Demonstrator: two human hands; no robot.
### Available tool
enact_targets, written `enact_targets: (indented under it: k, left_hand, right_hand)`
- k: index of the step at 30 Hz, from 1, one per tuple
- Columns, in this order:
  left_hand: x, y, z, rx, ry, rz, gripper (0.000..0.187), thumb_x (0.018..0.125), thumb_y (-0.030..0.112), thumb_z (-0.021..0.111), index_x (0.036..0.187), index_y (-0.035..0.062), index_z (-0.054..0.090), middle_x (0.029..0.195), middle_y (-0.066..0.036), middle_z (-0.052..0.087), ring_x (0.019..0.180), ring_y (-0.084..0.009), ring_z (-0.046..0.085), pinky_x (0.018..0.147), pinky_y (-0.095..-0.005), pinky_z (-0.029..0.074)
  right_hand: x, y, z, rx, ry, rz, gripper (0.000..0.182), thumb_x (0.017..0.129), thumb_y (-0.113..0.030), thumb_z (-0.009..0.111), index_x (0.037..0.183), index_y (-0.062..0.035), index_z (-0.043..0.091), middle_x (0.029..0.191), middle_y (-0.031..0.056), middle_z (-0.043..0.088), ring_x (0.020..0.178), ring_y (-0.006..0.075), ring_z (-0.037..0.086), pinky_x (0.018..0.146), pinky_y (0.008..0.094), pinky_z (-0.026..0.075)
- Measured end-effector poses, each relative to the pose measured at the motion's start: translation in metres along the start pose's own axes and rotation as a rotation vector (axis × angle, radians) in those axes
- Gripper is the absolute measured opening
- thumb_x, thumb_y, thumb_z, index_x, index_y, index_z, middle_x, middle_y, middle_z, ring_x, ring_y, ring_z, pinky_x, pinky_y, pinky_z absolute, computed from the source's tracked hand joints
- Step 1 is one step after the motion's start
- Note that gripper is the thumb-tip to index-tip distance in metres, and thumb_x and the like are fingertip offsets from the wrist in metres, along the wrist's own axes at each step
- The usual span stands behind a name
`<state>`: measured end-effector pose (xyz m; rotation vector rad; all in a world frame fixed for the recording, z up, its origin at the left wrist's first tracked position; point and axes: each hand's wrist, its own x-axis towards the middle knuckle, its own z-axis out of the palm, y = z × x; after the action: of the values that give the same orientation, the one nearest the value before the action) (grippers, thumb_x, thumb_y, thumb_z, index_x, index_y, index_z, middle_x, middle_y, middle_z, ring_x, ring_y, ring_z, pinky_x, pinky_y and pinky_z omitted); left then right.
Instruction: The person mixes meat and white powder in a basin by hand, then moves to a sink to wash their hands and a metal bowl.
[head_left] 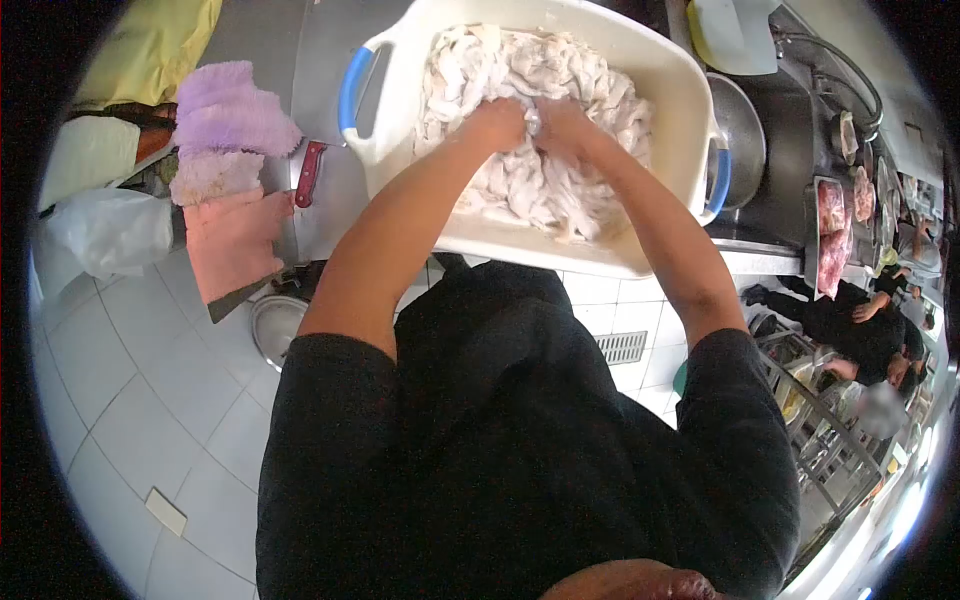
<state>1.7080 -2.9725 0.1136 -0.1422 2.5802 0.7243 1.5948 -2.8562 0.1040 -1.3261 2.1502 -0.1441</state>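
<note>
A large white tub (390,100) with blue handles holds a heap of pale, wet, strip-like pieces (545,195). Both hands reach down into the middle of this heap, close beside each other. The fingers of my left hand (499,124) are sunk among the pieces and hidden. My right hand (563,128) is likewise buried to the knuckles, so its fingers do not show. Whether either hand grips any of the pieces cannot be made out.
Left of the tub lie a red-handled knife (309,175) and purple and pink cloths (230,110). A metal bowl (745,140) stands right of it, near trays of red meat (831,230). People in black (865,325) are farther right.
</note>
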Motion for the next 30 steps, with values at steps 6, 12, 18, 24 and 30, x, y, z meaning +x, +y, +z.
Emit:
enact_targets:
  k: [6,12,18,24,30]
  left_hand:
    - [-0.054,0.01,-0.05,-0.04,-0.115,0.018,0.029,0.075,0.012,0.058,0.093,-0.0114,0.059,0.1,-0.026,0.056,0.095,-0.0405,0.057,0.083,-0.0417,0.047]
    - [-0.13,0.015,-0.033,-0.569,0.207,-0.421,0.063,0.063,0.033,0.078,0.097,-0.0143,0.056,0.09,-0.023,0.062,0.081,-0.0314,0.06,0.077,-0.0358,0.048]
    - [-0.063,0.047,-0.038,-0.919,0.144,-0.551,0.059,0.062,0.033,0.08,0.091,-0.0134,0.059,0.079,-0.016,0.062,0.071,-0.0231,0.06,0.062,-0.0307,0.049]
    - [-0.025,0.004,0.006,-1.637,0.227,-0.269,0.024,0.074,0.015,0.068,0.089,-0.0025,0.063,0.088,-0.014,0.062,0.078,-0.024,0.062,0.062,-0.0359,0.052]
    - [-0.041,0.018,-0.03,-1.925,-0.003,-0.151,0.029,0.087,0.017,0.058,0.112,0.0036,0.055,0.106,-0.01,0.058,0.094,-0.0217,0.059,0.08,-0.0383,0.052]
  right_hand:
    - [-0.063,-0.002,-0.099,0.478,-0.043,-0.043,0.047,0.071,-0.017,0.063,0.117,-0.0081,0.06,0.101,0.0173,0.065,0.094,0.0259,0.06,0.088,0.0316,0.045]
    - [-0.044,0.071,-0.096,0.767,0.26,0.482,0.036,0.087,-0.027,0.05,0.112,-0.005,0.062,0.11,0.0123,0.063,0.1,0.0239,0.058,0.09,0.0346,0.044]
    - [0.017,0.051,-0.062,1.721,-0.026,0.297,0.045,0.092,-0.036,0.045,0.124,-0.005,0.052,0.116,0.0098,0.059,0.101,0.0209,0.058,0.09,0.0324,0.046]
    - [0.011,0.017,-0.063,1.333,0.031,0.164,0.047,0.092,-0.036,0.045,0.128,-0.0059,0.048,0.122,0.0087,0.056,0.107,0.0201,0.056,0.094,0.0335,0.045]
    - [-0.046,-0.036,-0.122,1.154,-0.086,0.136,0.045,0.085,-0.035,0.055,0.115,-0.0012,0.059,0.119,0.0135,0.057,0.103,0.0192,0.057,0.094,0.0312,0.042]
